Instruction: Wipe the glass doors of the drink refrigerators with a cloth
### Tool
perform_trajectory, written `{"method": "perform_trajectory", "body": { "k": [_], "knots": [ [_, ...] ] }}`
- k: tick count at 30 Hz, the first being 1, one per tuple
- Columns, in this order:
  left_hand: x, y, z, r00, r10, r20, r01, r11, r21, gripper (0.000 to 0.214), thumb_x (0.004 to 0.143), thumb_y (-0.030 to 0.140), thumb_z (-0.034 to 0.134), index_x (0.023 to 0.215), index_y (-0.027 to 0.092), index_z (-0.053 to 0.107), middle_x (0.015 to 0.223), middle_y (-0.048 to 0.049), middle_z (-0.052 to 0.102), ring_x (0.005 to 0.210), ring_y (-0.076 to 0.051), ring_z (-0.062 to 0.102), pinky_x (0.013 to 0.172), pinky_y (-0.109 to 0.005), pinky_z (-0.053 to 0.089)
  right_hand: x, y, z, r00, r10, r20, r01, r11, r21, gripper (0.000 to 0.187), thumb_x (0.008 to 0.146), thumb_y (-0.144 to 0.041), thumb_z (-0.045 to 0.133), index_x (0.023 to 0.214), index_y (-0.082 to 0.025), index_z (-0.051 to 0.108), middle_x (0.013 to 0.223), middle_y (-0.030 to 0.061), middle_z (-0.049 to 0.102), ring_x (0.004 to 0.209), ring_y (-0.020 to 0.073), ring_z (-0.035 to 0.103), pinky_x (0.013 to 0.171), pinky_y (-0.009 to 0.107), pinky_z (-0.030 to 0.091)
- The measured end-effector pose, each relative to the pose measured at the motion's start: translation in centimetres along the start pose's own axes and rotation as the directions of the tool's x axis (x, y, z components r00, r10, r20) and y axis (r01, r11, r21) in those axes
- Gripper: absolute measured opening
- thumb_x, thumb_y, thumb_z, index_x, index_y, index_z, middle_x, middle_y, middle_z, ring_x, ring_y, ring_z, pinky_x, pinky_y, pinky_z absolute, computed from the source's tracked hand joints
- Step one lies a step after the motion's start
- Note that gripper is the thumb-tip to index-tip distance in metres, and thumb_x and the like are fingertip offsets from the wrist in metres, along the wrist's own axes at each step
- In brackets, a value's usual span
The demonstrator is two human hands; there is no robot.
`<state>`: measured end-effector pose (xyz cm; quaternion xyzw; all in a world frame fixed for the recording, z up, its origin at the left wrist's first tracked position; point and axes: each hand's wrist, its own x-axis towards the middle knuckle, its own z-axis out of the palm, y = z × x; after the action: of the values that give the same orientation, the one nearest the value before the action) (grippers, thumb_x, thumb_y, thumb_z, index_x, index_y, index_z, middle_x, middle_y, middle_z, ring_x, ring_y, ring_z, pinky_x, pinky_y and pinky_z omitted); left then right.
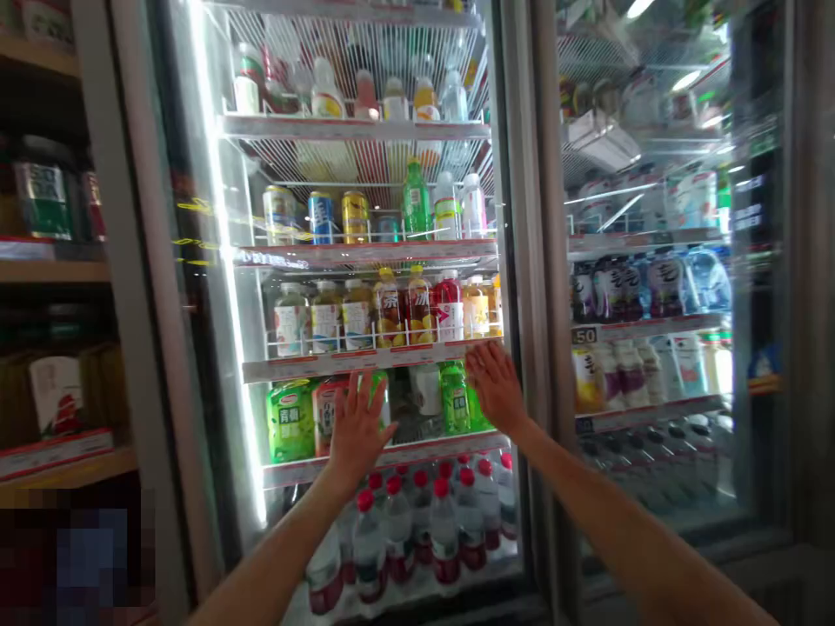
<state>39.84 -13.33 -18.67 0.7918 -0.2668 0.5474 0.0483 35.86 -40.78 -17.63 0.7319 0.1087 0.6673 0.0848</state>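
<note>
My left hand [358, 426], palm forward and fingers spread, is raised before a lower shelf of the lit drinks cooler [371, 356]. It overlaps a red-and-white package [323, 419], beside a larger green package [290, 422]. Higher and to the right, my right hand [494, 384] is stretched out near the price rail, with nothing visible in it. Behind it and to its left are green bottles [455, 400]. Whether either hand touches anything is hard to tell. Over the rail stand dark tea bottles with yellow caps [390, 313] and a red-labelled bottle [449, 309].
Below are several clear bottles with red caps [441, 530]. Upper shelves hold cans [355, 217] and a green bottle [416, 200]. A second cooler [652, 326] with drinks stands to the right, past the upright frame [538, 261]. On the left is a shelf rack [56, 271] with jars.
</note>
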Motion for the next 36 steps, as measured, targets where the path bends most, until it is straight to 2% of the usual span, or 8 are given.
{"method": "perform_trajectory", "body": {
  "k": [4,10,16,23,28,30,34,36],
  "knots": [
    [-0.5,1.1,0.4,0.999,0.038,0.037,-0.037,0.999,-0.015,0.073,0.075,0.047,0.058,0.137,0.017,0.033,0.147,-0.0145,0.024,0.138,-0.029,0.013,0.110,-0.052,0.012,-0.9,0.8,0.2,0.983,0.174,-0.065,-0.175,0.985,-0.013,0.048,0.089,-0.022,0.040,0.137,-0.021,0.036,0.142,0.0108,0.037,0.137,0.0254,0.019,0.106,0.049,0.029],
    [-2.4,2.4,1.0,0.989,0.119,0.090,-0.118,0.993,-0.014,0.071,0.074,0.045,0.060,0.136,0.019,0.035,0.145,-0.0123,0.029,0.138,-0.028,0.013,0.110,-0.051,0.011,-8.5,-1.6,-0.9,0.992,0.062,0.113,-0.064,0.998,0.011,0.050,0.089,-0.019,0.042,0.138,-0.022,0.032,0.137,0.0101,0.043,0.137,0.0240,0.020,0.104,0.048,0.034],
    [-3.1,3.0,1.3,0.990,0.080,0.116,-0.080,0.997,-0.002,0.064,0.080,0.041,0.054,0.136,0.020,0.034,0.146,-0.0123,0.028,0.137,-0.028,0.015,0.109,-0.052,0.013,-4.3,-2.2,0.1,0.987,0.156,0.043,-0.157,0.988,0.012,0.045,0.090,-0.020,0.039,0.134,-0.017,0.039,0.140,0.0135,0.039,0.137,0.0267,0.016,0.107,0.051,0.027],
    [-5.0,1.9,1.2,0.980,0.124,0.153,-0.124,0.992,-0.006,0.067,0.078,0.045,0.055,0.137,0.021,0.034,0.144,-0.0104,0.032,0.136,-0.027,0.020,0.110,-0.050,0.013,-7.0,-7.1,0.1,0.939,-0.228,0.257,0.189,0.968,0.167,0.049,0.085,-0.011,0.043,0.132,-0.024,0.042,0.139,0.0049,0.043,0.136,0.0217,0.022,0.108,0.049,0.028],
    [-6.8,0.8,1.5,0.985,0.106,0.137,-0.109,0.994,0.008,0.064,0.079,0.045,0.055,0.135,0.021,0.037,0.142,-0.0102,0.035,0.136,-0.027,0.022,0.111,-0.048,0.014,-3.5,-6.9,1.1,0.985,-0.051,0.167,0.030,0.991,0.131,0.048,0.086,-0.016,0.046,0.134,-0.019,0.041,0.142,0.0100,0.037,0.138,0.0244,0.015,0.109,0.052,0.022],
    [-7.4,0.3,1.6,0.985,0.109,0.133,-0.113,0.993,0.022,0.063,0.079,0.044,0.054,0.135,0.020,0.038,0.142,-0.0104,0.035,0.135,-0.027,0.023,0.111,-0.048,0.014,-3.4,-7.3,1.1,0.970,-0.154,0.187,0.126,0.979,0.158,0.050,0.085,-0.014,0.046,0.134,-0.019,0.040,0.142,0.0092,0.037,0.138,0.0239,0.017,0.110,0.051,0.022],
    [-7.9,-0.8,1.6,0.981,0.140,0.132,-0.146,0.989,0.031,0.064,0.079,0.046,0.054,0.135,0.022,0.036,0.142,-0.0091,0.036,0.136,-0.025,0.023,0.111,-0.047,0.014,-3.2,-8.1,1.0,0.847,-0.483,0.221,0.431,0.868,0.246,0.051,0.085,-0.011,0.044,0.135,-0.021,0.039,0.140,0.0032,0.041,0.136,0.0195,0.022,0.111,0.044,0.024],
    [-7.6,-1.4,1.4,0.983,0.129,0.130,-0.134,0.990,0.032,0.064,0.078,0.045,0.055,0.135,0.023,0.037,0.143,-0.0094,0.035,0.136,-0.026,0.022,0.111,-0.047,0.014,-1.7,-8.3,1.2,0.883,-0.423,0.202,0.380,0.898,0.220,0.048,0.087,-0.014,0.043,0.135,-0.021,0.039,0.141,0.0036,0.041,0.137,0.0201,0.021,0.111,0.046,0.022]
  ]
}}
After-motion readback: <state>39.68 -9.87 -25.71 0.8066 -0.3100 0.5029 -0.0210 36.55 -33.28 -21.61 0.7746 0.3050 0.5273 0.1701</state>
